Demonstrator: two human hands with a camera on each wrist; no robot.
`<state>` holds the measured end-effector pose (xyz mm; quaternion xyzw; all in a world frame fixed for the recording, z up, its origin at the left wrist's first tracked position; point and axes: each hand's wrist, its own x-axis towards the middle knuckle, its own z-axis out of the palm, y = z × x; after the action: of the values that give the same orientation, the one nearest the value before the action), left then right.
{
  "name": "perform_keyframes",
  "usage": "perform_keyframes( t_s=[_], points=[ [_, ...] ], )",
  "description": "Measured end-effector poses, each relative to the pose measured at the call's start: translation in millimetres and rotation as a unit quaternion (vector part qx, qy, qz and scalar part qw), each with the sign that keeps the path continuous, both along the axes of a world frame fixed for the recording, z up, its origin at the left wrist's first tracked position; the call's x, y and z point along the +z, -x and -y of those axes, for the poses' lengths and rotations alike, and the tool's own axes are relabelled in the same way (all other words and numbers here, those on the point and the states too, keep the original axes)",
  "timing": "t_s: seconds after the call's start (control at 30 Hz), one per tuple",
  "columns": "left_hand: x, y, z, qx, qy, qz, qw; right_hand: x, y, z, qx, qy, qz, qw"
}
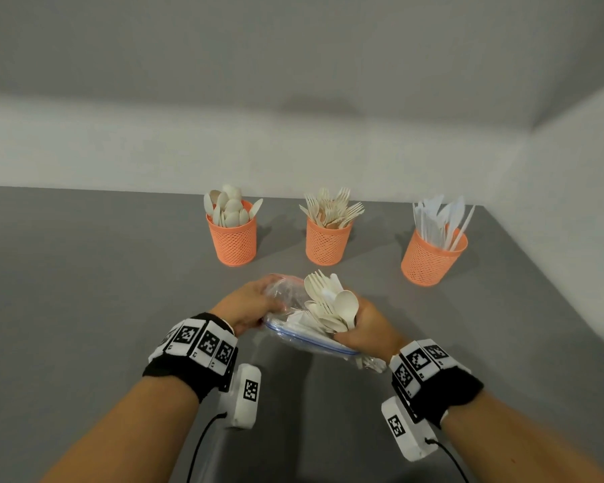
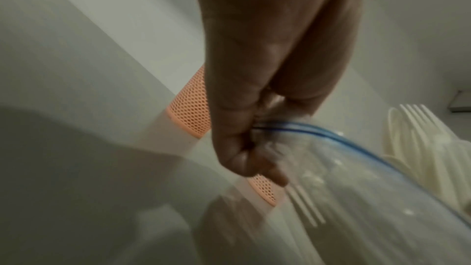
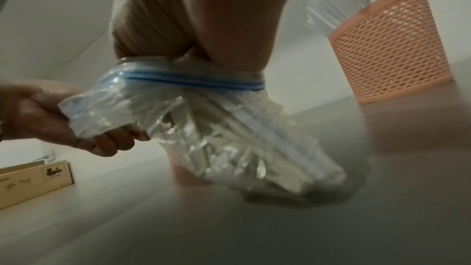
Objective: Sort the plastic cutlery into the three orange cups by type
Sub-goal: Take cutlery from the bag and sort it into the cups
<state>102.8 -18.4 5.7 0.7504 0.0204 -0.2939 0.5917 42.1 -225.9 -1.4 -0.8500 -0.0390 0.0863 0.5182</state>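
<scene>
Three orange mesh cups stand in a row at the back of the grey table: the left cup (image 1: pixel 232 237) holds spoons, the middle cup (image 1: pixel 326 240) forks, the right cup (image 1: pixel 431 256) (image 3: pixel 390 47) white knives. My right hand (image 1: pixel 367 329) grips a bundle of cream forks and spoons (image 1: pixel 332 303) whose handles reach down into a clear zip bag (image 1: pixel 304 334) (image 3: pixel 216 128) with a blue seal. My left hand (image 1: pixel 250 303) (image 2: pixel 244 148) pinches the bag's edge near the seal (image 2: pixel 305 130). The bag's bottom rests on the table.
Bare grey tabletop (image 1: pixel 84 273) spreads left and in front of the cups. A white wall closes the back and right. The right wrist view shows a tan cardboard box (image 3: pixel 33 182) at the far left, low by the table.
</scene>
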Motion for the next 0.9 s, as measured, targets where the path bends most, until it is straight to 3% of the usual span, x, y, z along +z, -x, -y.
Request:
perform_keyframes(
  t_s=[0.07, 0.13, 0.23, 0.33, 0.47, 0.6, 0.67, 0.8, 0.87, 0.9],
  points=[
    [0, -2, 5, 0.003, -0.051, 0.019, 0.999, 0, 2, 0, -0.002, 0.002, -0.004, 1.0],
    [2, -1, 11, 0.032, -0.047, 0.028, 0.998, 0, 2, 0, 0.0, 0.011, -0.011, 1.0],
    [7, -2, 20, 0.111, 0.083, -0.03, 0.99, 8, 5, -5, 0.008, 0.014, -0.034, 0.999],
    [13, -1, 25, 0.148, 0.217, -0.105, 0.959, 15, 3, -3, -0.027, -0.021, -0.082, 0.996],
    [29, 5, 32, 0.078, 0.327, -0.144, 0.931, 12, -1, 0, -0.074, -0.126, -0.119, 0.982],
    [33, 9, 36, 0.004, 0.385, -0.146, 0.911, 14, -3, -3, -0.053, -0.195, -0.138, 0.97],
    [35, 12, 37, -0.001, 0.375, -0.144, 0.916, 17, -4, -3, -0.06, -0.231, -0.128, 0.963],
    [28, 11, 32, -0.022, 0.292, -0.059, 0.954, 26, -8, -1, -0.108, -0.357, -0.093, 0.923],
    [25, 14, 26, -0.103, 0.127, 0.048, 0.985, 34, -15, 7, -0.16, -0.433, -0.087, 0.883],
    [20, 14, 21, -0.151, 0.02, 0.099, 0.983, 38, -19, 11, -0.18, -0.459, -0.081, 0.866]
  ],
)
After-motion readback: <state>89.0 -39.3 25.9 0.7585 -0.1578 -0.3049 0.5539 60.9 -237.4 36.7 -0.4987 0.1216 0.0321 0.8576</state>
